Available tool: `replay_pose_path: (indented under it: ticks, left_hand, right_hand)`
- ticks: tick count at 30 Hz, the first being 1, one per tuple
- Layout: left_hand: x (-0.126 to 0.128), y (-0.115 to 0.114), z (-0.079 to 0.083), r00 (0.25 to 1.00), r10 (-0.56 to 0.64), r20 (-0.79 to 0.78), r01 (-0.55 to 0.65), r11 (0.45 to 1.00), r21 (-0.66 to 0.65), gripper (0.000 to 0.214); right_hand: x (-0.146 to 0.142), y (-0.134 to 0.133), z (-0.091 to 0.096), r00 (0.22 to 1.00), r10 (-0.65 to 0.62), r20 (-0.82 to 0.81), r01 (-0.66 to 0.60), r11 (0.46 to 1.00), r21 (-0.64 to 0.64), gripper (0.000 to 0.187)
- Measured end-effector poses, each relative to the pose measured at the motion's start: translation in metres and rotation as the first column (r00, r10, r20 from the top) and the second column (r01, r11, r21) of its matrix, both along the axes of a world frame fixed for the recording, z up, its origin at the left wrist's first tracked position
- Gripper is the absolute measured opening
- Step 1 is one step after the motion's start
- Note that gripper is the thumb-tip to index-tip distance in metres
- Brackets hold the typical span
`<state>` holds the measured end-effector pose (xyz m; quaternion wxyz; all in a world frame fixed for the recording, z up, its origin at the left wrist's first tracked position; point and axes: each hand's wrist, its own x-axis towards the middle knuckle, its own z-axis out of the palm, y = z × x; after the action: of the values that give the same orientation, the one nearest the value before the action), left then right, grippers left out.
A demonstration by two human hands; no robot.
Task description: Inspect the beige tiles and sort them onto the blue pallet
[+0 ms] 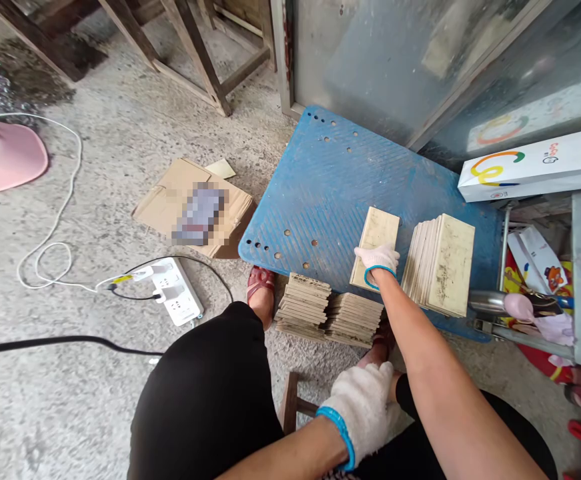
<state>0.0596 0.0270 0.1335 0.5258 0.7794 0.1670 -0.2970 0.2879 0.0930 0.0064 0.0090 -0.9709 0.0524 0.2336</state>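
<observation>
On the blue board point(330, 180), the right hand point(377, 261) is gripping the near end of a flat tile point(376, 243), long axis running away from it. Left hand point(363, 407) is resting loosely closed, empty, farther back by the knee.

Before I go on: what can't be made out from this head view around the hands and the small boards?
- Left hand: fingers curl under, hidden by its own glove; what they hold cannot be told.
- Right hand covers the near end of the single board.
- Cardboard box: label blurred.
- Floor stacks: near edges partly hidden by the right forearm and knee.
- White carton: cut off at the right edge.
</observation>
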Motion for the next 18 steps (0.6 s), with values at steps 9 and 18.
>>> replay_pose_path:
  ticks: [9, 18]
  left_hand:
    - [0.000, -0.001, -0.001, 0.999, -0.027, 0.021, 0.027, 0.999, 0.017, 0.041]
    - [0.005, 0.000, -0.001, 0.986, -0.162, 0.041, 0.157, 0.982, 0.108, 0.044]
  right_hand:
    - [-0.005, 0.000, 0.000, 1.000, 0.005, 0.022, -0.004, 1.000, -0.025, 0.104]
    - [-0.003, -0.001, 0.000, 1.000, 0.015, -0.018, -0.016, 1.000, -0.015, 0.107]
